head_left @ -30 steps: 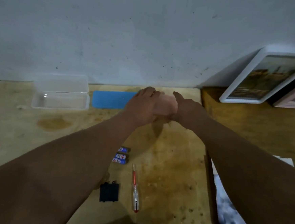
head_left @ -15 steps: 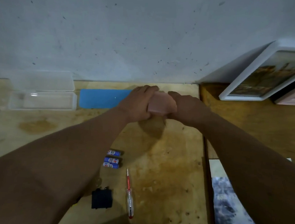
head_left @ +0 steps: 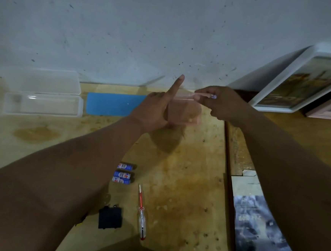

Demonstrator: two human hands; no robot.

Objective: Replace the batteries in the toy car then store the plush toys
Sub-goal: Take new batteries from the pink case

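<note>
Left hand [head_left: 158,109]: it steadies a small pink translucent box [head_left: 183,112] from the left side, index finger pointing straight up, the other fingers curled at the box. I'd say that keeps the box from sliding.
Right hand [head_left: 221,104]: fingertips pinch the box's thin lid edge near its top, apparently lifting it open; something small and pale shows at the fingertips, too blurred to name.
Batteries [head_left: 123,173]: 3 blue and white cells lie side by side on the wooden table [head_left: 185,186], near at hand, probably laid ready or just taken out.
Screwdriver [head_left: 141,212]: red and clear handle, lying just right of the batteries.
Black cover [head_left: 110,217]: a flat black piece beside the screwdriver, likely the battery door.
Toy car: not in view.
Clear case [head_left: 42,96]: open, by the wall, next to a blue mat [head_left: 112,104].
Plush toys: none visible.
</note>
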